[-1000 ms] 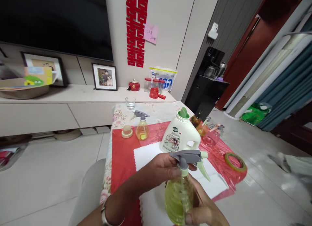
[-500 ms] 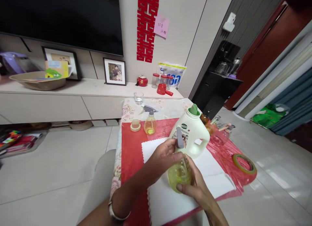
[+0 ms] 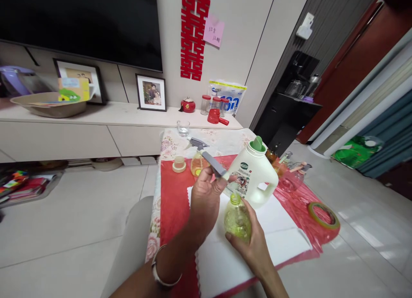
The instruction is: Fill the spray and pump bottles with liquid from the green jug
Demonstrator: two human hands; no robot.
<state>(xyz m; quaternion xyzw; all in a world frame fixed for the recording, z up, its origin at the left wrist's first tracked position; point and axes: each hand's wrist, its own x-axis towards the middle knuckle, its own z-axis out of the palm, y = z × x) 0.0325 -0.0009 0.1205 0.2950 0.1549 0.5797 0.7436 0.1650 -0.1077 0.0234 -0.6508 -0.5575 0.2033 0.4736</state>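
Observation:
My left hand (image 3: 207, 197) grips a grey spray nozzle (image 3: 213, 164), held up and apart from the bottle below. My right hand (image 3: 252, 240) is wrapped round a yellow-green spray bottle (image 3: 237, 221), its neck uncovered, tilted a little over the white board (image 3: 222, 268). Right behind it stands a pale green detergent jug (image 3: 254, 171) with a green spout in its mouth. Another spray bottle (image 3: 197, 164), with its grey head on, is partly hidden by the nozzle. Beside that one sits a cream cap (image 3: 179, 164).
A roll of tape (image 3: 323, 215) lies on the red sheet (image 3: 175, 191) at the right. More spray bottles (image 3: 292, 176) stand behind it. A glass cup (image 3: 183, 127) rests at the table's far edge, before a low cabinet (image 3: 138, 139).
The spray nozzle has come off the bottle. My left hand has lifted it up and to the left, while my right hand keeps hold of the bottle.

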